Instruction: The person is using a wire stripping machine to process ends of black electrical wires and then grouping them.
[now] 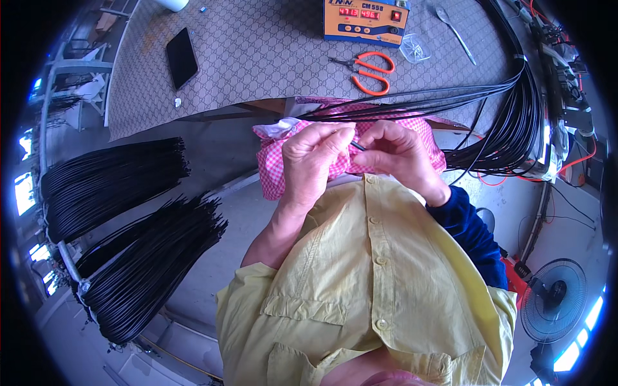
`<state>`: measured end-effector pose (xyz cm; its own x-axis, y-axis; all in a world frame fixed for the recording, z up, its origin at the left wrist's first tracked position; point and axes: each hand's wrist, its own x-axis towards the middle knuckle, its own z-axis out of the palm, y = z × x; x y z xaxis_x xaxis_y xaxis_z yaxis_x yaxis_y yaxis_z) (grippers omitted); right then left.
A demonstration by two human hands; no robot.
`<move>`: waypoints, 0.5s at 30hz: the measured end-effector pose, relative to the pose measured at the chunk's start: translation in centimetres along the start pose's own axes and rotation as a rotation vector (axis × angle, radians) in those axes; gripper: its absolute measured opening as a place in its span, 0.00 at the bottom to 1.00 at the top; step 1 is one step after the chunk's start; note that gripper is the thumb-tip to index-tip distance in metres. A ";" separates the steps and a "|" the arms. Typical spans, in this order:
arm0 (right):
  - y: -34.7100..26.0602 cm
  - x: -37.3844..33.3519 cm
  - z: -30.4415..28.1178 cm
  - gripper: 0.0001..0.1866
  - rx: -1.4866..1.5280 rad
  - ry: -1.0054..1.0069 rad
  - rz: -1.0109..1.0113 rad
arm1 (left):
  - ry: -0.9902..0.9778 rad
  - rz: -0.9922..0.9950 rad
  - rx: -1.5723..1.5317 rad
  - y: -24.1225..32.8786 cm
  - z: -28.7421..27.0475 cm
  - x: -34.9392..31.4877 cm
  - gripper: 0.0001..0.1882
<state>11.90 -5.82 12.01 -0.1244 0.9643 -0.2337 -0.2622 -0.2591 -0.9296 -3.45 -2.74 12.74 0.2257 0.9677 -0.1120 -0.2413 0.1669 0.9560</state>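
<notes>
The left hand (315,151) has its thumb and forefinger pressed together with no gap at the tips, pinching one end of a short black piece (358,146). The right hand (398,154) is curled, its thumb and forefinger closed on the other end. The fingers hide the rest of the piece, so I cannot tell its full length. Both hands are raised just on the wearer's side of the orange-handled cutters (353,65), which lie on the patterned table (257,45).

Between the cutters and the wearer's yellow shirt (341,251), a pink-and-white checked cloth (273,166) lies beneath the hands. Thin black cables (523,119) pass between cutters and hands, gathering into a thick looped bundle to the right of the cutters.

Just beyond the cutters sits an orange and blue box (364,24) with a lit red display. To their right, near them, is a small clear dish (407,55); farther right, a spoon (458,37). Well to the left of the cutters lies a dark phone (183,58). Farther left and nearer the wearer, two thick bunches of black lengths (151,270) hang from a rail. Far to the right, behind the wearer's elbow, stands a fan (553,301).
</notes>
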 end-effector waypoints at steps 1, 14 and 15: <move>0.1 0.1 -0.2 0.04 -0.136 -0.027 -0.081 | -0.009 -0.039 -0.044 0.2 0.1 0.0 0.06; -1.1 0.0 -1.4 0.07 -0.030 -0.154 0.269 | -0.092 -0.606 -0.750 -1.7 -0.8 2.4 0.12; -1.0 0.1 -1.6 0.08 0.016 -0.133 0.304 | -0.076 -0.582 -0.759 -1.5 -0.8 2.6 0.12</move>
<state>13.65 -5.36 12.49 -0.3224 0.8275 -0.4597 -0.2089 -0.5359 -0.8180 -3.26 -0.34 10.77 0.5570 0.6844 -0.4704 -0.6130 0.7210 0.3231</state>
